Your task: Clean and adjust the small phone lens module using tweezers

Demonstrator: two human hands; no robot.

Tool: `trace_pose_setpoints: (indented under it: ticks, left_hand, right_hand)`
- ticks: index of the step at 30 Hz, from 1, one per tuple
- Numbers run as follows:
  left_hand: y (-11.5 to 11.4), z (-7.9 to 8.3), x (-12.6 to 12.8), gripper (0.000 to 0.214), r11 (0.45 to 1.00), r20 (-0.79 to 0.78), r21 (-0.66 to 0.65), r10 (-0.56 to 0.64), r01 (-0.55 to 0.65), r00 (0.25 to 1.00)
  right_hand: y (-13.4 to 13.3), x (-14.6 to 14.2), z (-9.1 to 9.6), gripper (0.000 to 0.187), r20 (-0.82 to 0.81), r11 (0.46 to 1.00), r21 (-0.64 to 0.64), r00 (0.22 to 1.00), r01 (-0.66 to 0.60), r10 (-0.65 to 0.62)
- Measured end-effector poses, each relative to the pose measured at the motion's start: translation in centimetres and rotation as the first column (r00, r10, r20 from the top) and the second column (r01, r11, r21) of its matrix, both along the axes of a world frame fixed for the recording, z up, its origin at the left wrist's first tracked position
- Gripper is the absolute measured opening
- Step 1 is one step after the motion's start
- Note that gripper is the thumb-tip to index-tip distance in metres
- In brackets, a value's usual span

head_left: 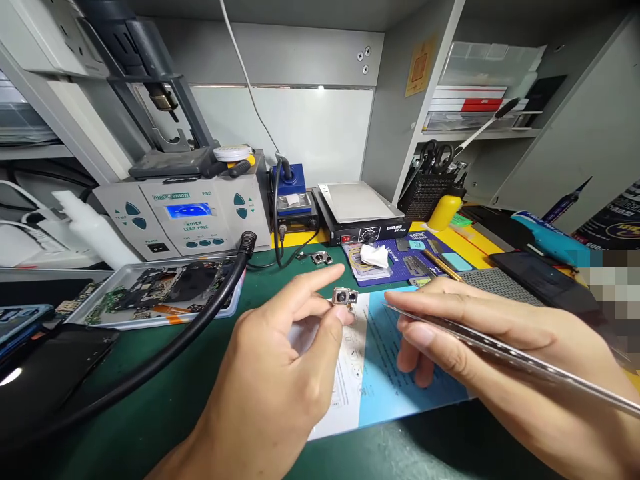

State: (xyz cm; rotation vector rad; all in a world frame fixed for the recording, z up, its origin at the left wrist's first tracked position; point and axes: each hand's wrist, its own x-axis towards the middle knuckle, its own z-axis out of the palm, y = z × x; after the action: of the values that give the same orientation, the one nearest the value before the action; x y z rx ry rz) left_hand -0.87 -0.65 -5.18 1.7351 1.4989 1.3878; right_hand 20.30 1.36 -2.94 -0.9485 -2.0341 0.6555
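My left hand pinches a small metal dual camera module between thumb and fingers, holding it just above a blue and white sheet on the green mat. The index finger sticks out forward. My right hand grips long metal tweezers, whose tips point left and stop a little right of the module. A second small camera module lies on the mat farther back.
A hot-air rework station stands at back left, its black hose crossing the mat. A tray of phone boards lies left, a dark phone nearer. A heating plate, a tool holder and a yellow bottle are behind.
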Motion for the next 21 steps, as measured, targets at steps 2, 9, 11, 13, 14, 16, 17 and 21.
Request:
trace_pose_setpoints:
  ticks: [2, 9, 11, 13, 14, 16, 17, 21]
  left_hand:
    - [0.1, -0.4, -0.1, 0.029, 0.999, -0.073, 0.034, 0.015, -0.012, 0.997]
    - [0.4, -0.7, -0.5, 0.024, 0.999, -0.184, 0.038, 0.032, -0.025, 0.982]
    - [0.4, -0.6, -0.6, 0.023, 1.000, -0.186, 0.002, 0.026, -0.026, 0.982]
    - [0.3, -0.6, -0.6, 0.024, 1.000, -0.177, -0.018, 0.020, -0.023, 0.984]
    - [0.3, -0.6, -0.6, 0.025, 1.000, -0.169, -0.018, 0.017, -0.020, 0.985]
    - [0.3, -0.8, -0.6, 0.025, 1.000, -0.154, -0.018, 0.009, -0.012, 0.988]
    - [0.3, -0.8, -0.6, 0.025, 1.000, -0.147, -0.019, 0.005, -0.008, 0.989]
    - [0.5, -1.0, -0.5, 0.025, 1.000, -0.123, -0.015, -0.007, 0.005, 0.992]
  right_hand:
    - [0.1, 0.0, 0.0, 0.026, 0.045, 0.999, 0.036, 0.999, -0.015, 0.013]
    - [0.2, -0.5, 0.2, 0.023, 0.098, 0.999, 0.039, 0.995, -0.003, -0.001]
    - [0.1, -0.7, 0.5, 0.019, 0.128, 0.999, 0.034, 0.991, 0.027, -0.031]
    - [0.1, -0.8, 1.0, 0.018, 0.153, 1.000, 0.014, 0.988, 0.024, -0.025]
    - [0.1, -0.8, 1.2, 0.019, 0.160, 1.000, -0.006, 0.987, 0.008, -0.006]
    - [0.3, -0.9, 1.7, 0.022, 0.168, 0.997, -0.077, 0.985, -0.018, 0.031]
    - [0.5, -0.9, 2.0, 0.022, 0.154, 0.993, -0.118, 0.987, -0.018, 0.036]
    - [1.4, -1.6, 2.3, 0.015, -0.064, 0.962, -0.273, 0.997, 0.030, -0.049]
